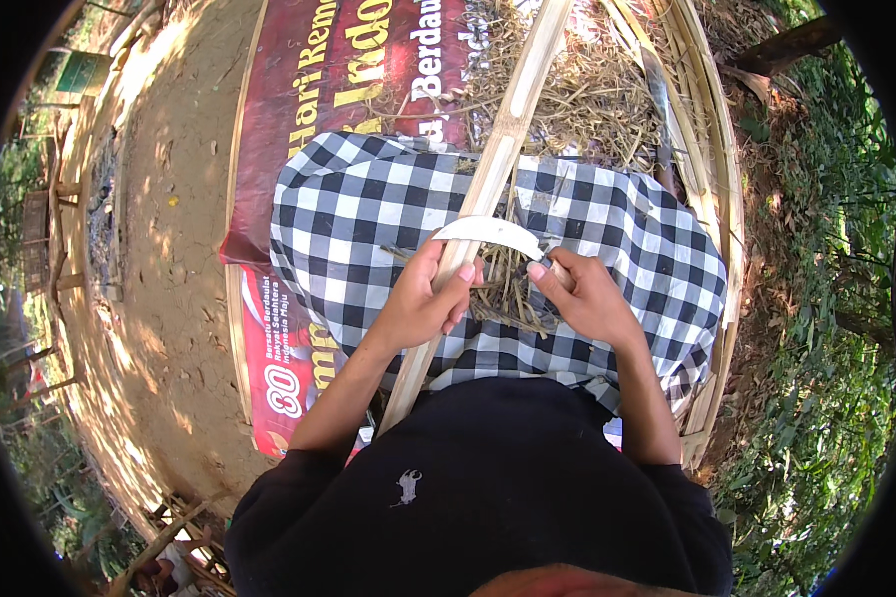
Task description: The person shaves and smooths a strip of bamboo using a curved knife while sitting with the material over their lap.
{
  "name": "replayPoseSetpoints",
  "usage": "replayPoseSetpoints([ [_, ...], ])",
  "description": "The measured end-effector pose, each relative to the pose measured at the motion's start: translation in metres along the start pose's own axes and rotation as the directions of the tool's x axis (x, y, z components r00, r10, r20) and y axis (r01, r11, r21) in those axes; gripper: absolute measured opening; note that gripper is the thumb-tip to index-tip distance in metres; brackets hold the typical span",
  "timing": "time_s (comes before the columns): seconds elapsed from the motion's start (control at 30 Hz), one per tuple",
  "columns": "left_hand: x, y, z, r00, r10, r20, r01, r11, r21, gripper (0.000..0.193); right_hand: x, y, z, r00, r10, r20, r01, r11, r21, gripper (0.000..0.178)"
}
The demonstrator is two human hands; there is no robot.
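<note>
lying slantwise across a checkered cloth (627, 224) on the lap: a long bamboo strip (493, 184). the left hand (423, 301) is curled around the strip; the right hand (587, 298) is closed on a wooden handle (564, 274) (mostly hidden in the fist), its curved white blade (488, 231) resting over the strip. the cloth holds loose shavings (513, 310), bunched between the hands; more litter a red printed banner (269, 109) beyond. the strip's upper end is cut off by the view's edge, its lower end hidden by the black shirt (508, 478). a long dark object (657, 95) at upper right is hard to identify.
</note>
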State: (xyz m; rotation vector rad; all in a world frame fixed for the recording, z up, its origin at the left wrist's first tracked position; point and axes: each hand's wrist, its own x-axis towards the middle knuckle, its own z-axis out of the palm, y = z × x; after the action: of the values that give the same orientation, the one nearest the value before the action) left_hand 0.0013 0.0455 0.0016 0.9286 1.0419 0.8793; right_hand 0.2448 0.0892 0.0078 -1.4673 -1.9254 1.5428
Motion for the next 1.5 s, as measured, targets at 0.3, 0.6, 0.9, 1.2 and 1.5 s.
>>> replayPoseSetpoints([
  [0.3, -0.008, 0.011, 0.003, 0.995, -0.078, 0.067, 0.086, 0.989, -0.12, 0.043, 0.008, 0.026, 0.02, 0.905, -0.301, -0.299, 0.133, 0.87, -0.475, 0.042],
  [0.6, -0.012, 0.001, 0.004, 1.0, -0.001, 0.01, 0.001, 0.999, -0.045, 0.045, 0.041, 0.052, -0.016, 0.863, -0.393, -0.319, 0.094, 0.743, -0.662, 0.043],
  [0.9, -0.003, 0.006, -0.01, 0.999, 0.023, -0.043, -0.025, 0.999, -0.039, 0.036, 0.023, 0.015, 0.022, 0.895, -0.346, -0.281, 0.121, 0.796, -0.594, 0.047],
  [1.2, -0.009, 0.0, 0.01, 0.997, -0.073, 0.026, 0.074, 0.997, -0.038, 0.037, 0.032, 0.014, 0.018, 0.823, -0.479, -0.306, 0.165, 0.717, -0.678, 0.054],
  [1.5, -0.03, -0.006, 0.005, 0.99, -0.125, 0.059, 0.128, 0.99, -0.051, 0.036, 0.067, 0.08, -0.123, 0.632, -0.131, -0.764, -0.41, 0.78, -0.473, 0.071],
])
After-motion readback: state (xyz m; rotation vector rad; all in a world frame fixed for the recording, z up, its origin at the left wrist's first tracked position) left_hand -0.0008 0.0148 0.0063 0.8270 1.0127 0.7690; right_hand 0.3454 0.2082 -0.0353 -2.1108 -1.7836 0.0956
